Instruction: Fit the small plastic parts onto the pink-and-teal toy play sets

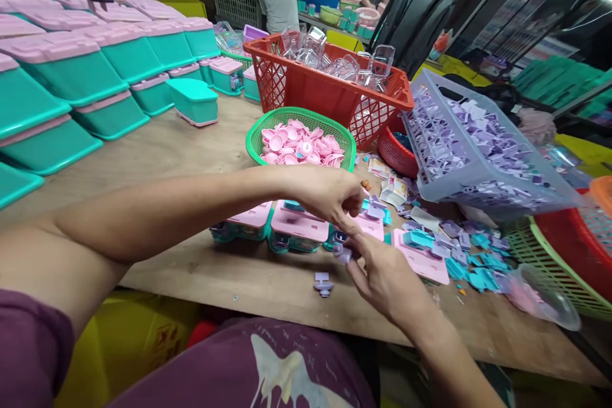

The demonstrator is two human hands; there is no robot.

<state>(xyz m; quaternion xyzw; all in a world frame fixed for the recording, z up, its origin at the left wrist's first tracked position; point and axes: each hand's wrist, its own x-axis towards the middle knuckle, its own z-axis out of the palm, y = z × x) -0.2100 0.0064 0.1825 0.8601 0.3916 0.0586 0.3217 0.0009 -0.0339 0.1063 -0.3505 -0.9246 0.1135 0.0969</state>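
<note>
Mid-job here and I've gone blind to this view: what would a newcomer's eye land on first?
Probably the teal boxes with pink lids, stacked across the left side, and the big red basket of clear pieces at the back of the table. Nearer, in the middle, a green basket holds pink pieces. In front of it, the left hand meets the right hand, which holds a lilac piece.

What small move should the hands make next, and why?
Perhaps the right hand should bring the small purple plastic piece to the front of the pink-lidded teal plastic box behind it: it holds the piece close by, and the left hand is right beside it.
</note>
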